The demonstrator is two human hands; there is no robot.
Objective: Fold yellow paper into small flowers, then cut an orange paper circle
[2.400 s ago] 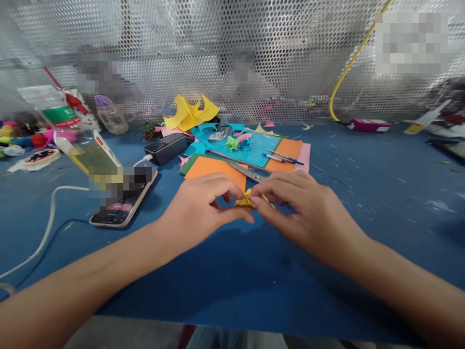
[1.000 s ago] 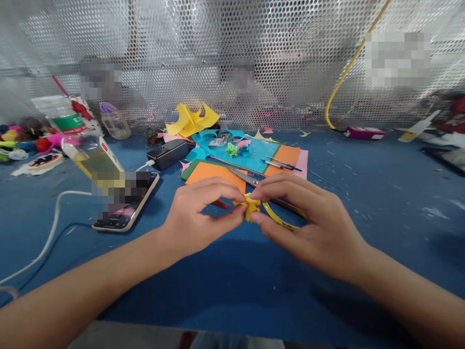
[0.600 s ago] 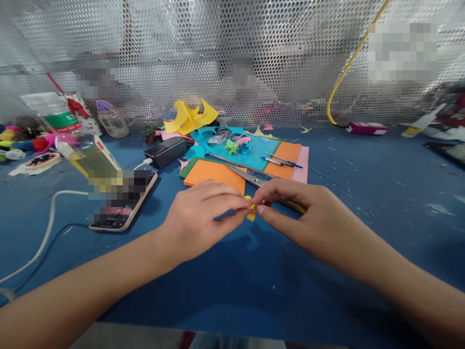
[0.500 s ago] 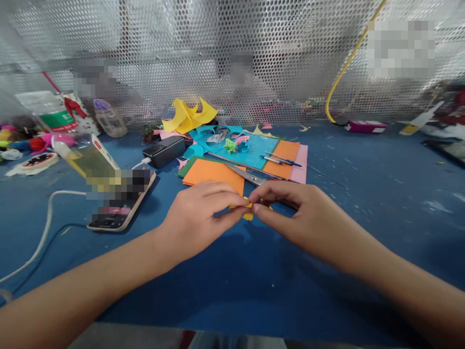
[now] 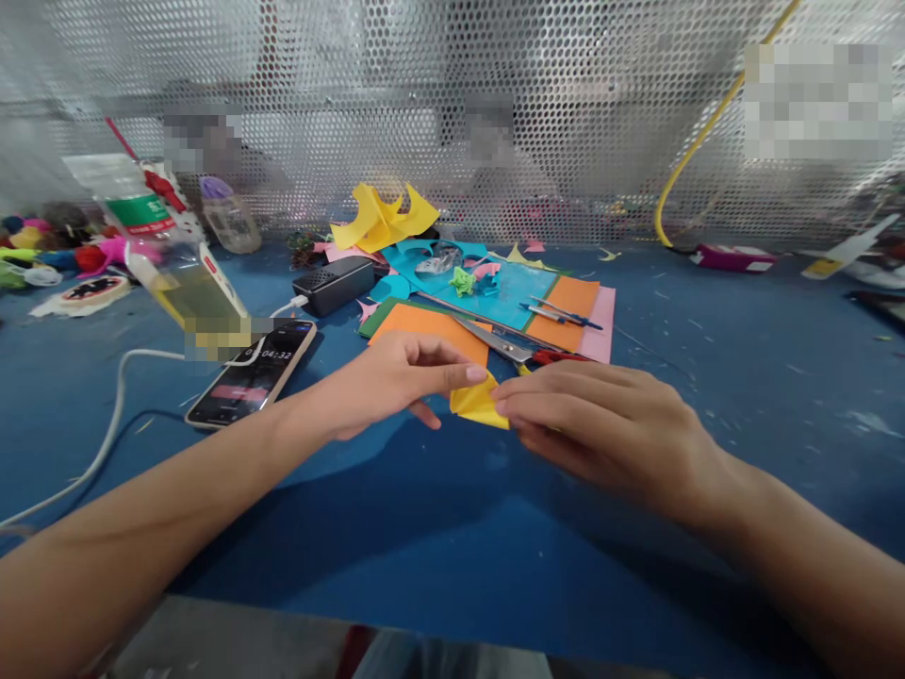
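Observation:
A small folded piece of yellow paper [image 5: 478, 404] is held just above the blue table, between my two hands. My right hand [image 5: 615, 424] pinches its right side, the fingers pressed together over it. At the upper left edge, the thumb of my left hand [image 5: 396, 382] lies against the paper with the index finger curled close by; its lower fingers hang loose beneath. Right behind the hands are scissors [image 5: 503, 345] with red and yellow handles, partly covered by my right hand, and orange paper sheets [image 5: 424, 325].
Blue paper [image 5: 509, 290] with cut-outs, a green folded paper piece [image 5: 463, 281] and pens [image 5: 562, 313] lie farther back, near yellow scraps [image 5: 386, 222]. To the left are a phone [image 5: 247, 382], a white cable [image 5: 117, 415], a black box [image 5: 334, 286] and a bottle [image 5: 190, 283]. Perforated metal closes the back.
The yellow paper now shows more of its surface. My left hand has loosened and its lower fingers have dropped, while my right hand has turned over with its back upward. The view has shifted slightly.

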